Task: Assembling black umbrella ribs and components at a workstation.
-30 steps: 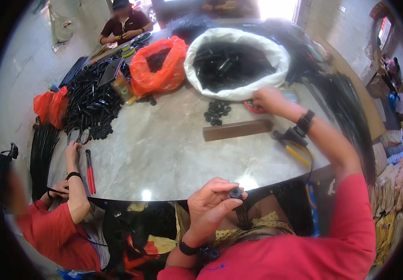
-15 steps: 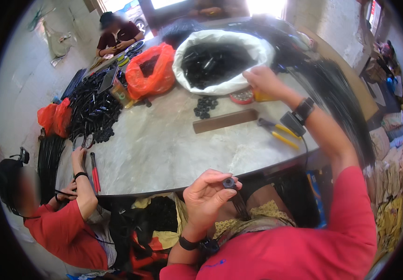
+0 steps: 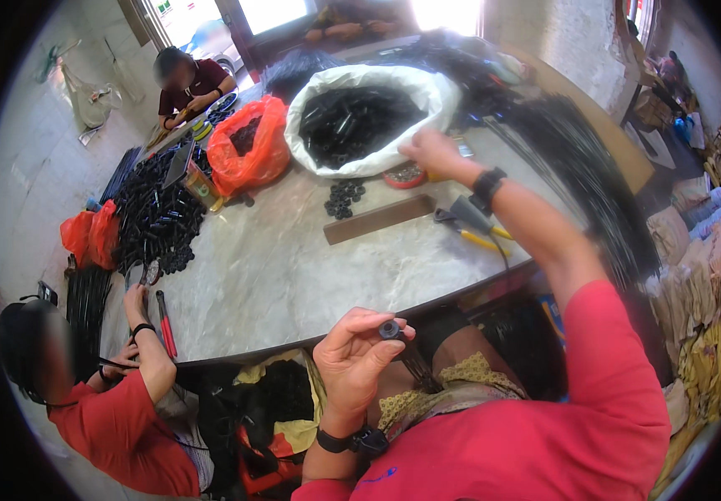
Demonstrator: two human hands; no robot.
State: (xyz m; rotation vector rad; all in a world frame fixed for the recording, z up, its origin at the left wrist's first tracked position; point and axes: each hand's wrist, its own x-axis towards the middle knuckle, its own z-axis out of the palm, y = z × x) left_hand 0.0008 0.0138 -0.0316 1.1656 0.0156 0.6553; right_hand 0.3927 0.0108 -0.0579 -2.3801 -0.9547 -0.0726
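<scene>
My left hand (image 3: 348, 359), low in the middle in front of the table edge, pinches a short black tubular piece (image 3: 390, 330) between thumb and fingers. Its round, hollow end faces up toward me. Thin dark strands (image 3: 417, 367) hang just below that hand, and I cannot tell whether they join the piece. Across the table, my right hand (image 3: 436, 157) has its fingers drawn together at the near right rim of a white sack (image 3: 298, 138) full of black tubular parts. What those fingers hold, if anything, is hidden. A red round tin (image 3: 405, 176) of small pieces sits beside them.
A brown bar (image 3: 379, 219), small black caps (image 3: 344, 197) and yellow-handled pliers (image 3: 482, 240) lie nearer me. Left stand an orange bag (image 3: 273, 159) and a heap of black tubes (image 3: 156, 200). One co-worker (image 3: 126, 417) sits at the left, another (image 3: 193, 88) at the far side.
The whole view has shifted, so the table's things appear further left. My right hand has come slightly nearer to me by the sack's rim. My left hand keeps its pinch on the black piece.
</scene>
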